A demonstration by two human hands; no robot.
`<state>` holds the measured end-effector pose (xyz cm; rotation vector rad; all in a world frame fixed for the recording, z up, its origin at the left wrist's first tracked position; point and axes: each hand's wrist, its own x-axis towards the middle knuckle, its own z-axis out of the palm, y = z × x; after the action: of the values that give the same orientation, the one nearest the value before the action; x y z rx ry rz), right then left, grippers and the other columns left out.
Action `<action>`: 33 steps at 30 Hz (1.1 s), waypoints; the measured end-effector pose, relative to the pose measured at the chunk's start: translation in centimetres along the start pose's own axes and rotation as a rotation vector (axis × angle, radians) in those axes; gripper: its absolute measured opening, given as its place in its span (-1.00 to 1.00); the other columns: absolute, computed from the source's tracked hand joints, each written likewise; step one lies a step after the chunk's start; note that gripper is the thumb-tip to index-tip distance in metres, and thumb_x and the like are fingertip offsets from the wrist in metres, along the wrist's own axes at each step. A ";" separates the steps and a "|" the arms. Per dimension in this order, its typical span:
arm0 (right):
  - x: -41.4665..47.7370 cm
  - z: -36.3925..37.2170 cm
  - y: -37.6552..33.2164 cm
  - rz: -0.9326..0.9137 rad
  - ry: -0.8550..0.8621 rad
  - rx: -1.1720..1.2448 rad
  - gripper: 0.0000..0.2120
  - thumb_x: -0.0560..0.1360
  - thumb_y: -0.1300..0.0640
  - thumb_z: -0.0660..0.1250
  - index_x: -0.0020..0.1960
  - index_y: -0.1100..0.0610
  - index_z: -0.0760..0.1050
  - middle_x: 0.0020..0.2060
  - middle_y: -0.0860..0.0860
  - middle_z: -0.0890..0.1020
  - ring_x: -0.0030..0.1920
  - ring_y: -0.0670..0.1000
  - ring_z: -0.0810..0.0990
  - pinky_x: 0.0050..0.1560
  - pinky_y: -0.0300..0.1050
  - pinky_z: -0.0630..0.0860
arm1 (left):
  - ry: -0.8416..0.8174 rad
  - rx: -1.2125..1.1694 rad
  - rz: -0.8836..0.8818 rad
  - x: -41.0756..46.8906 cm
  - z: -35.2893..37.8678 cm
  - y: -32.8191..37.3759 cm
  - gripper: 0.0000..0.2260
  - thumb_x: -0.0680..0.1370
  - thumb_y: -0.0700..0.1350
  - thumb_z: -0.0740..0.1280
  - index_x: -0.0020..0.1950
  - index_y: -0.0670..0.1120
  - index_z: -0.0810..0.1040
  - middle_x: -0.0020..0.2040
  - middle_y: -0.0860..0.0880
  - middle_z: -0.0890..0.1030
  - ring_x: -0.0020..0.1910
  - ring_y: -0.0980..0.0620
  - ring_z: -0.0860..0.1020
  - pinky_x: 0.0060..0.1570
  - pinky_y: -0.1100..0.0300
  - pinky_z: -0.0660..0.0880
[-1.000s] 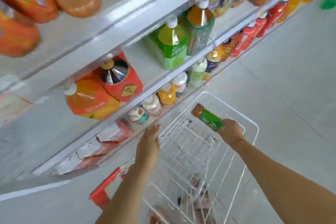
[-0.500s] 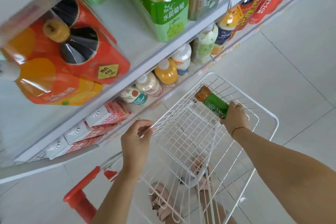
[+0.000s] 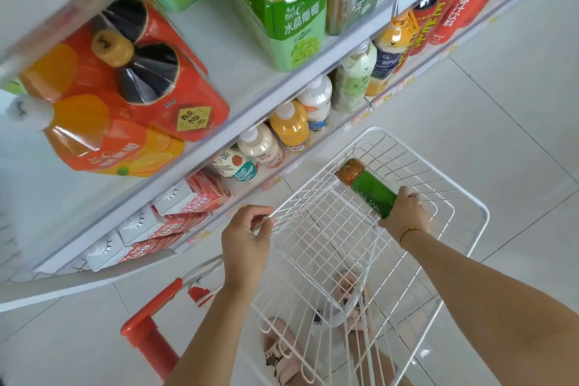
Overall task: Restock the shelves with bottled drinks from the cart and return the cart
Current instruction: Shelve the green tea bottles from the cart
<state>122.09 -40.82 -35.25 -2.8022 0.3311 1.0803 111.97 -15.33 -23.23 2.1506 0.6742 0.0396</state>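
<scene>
Head view: the shelves (image 3: 275, 97) are looking well stocked. The left grip (image 3: 247, 244) is curling round the cart (image 3: 326, 247) rim. A green bottle (image 3: 372, 194) is hovering over the seemingly bare basket, clutched in the right grip (image 3: 407, 213). Shelving it and returning the cart are probably remaining.
</scene>
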 end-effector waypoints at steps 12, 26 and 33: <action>-16.6 -13.1 -3.5 -0.348 -0.108 0.000 -0.55 0.18 -0.13 0.53 -0.01 -0.01 0.50 -0.13 -0.08 0.57 -0.07 -0.06 0.49 -0.16 -0.25 0.42 | -0.416 0.102 0.067 -3.2 -4.1 6.1 -0.48 0.39 -0.16 0.49 0.31 -0.01 0.43 0.22 0.05 0.40 0.21 0.18 0.36 0.17 0.47 0.20; -39.6 -27.2 -16.0 -1.132 0.033 0.138 -0.38 0.12 -0.04 0.62 0.12 -0.16 0.48 -0.02 -0.22 0.62 -0.01 -0.18 0.59 0.01 -0.22 0.53 | -0.102 0.092 0.281 -9.9 -25.4 10.3 -0.43 0.33 0.04 0.52 0.30 0.09 0.42 0.09 0.20 0.50 0.02 0.24 0.47 -0.01 0.42 0.34; -42.4 -24.9 -24.3 -1.229 -0.108 0.795 -0.52 0.18 0.13 0.55 0.08 0.04 0.52 -0.04 0.00 0.64 -0.01 -0.02 0.62 0.01 -0.16 0.59 | 0.241 -0.082 0.188 -9.9 -34.3 8.5 -0.51 0.31 -0.06 0.55 0.18 0.04 0.47 0.04 0.13 0.56 -0.08 0.27 0.49 -0.08 0.59 0.36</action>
<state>113.62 -15.22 12.46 -1.6542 -0.7267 0.5533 98.42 0.86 6.79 2.1425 0.5926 0.4263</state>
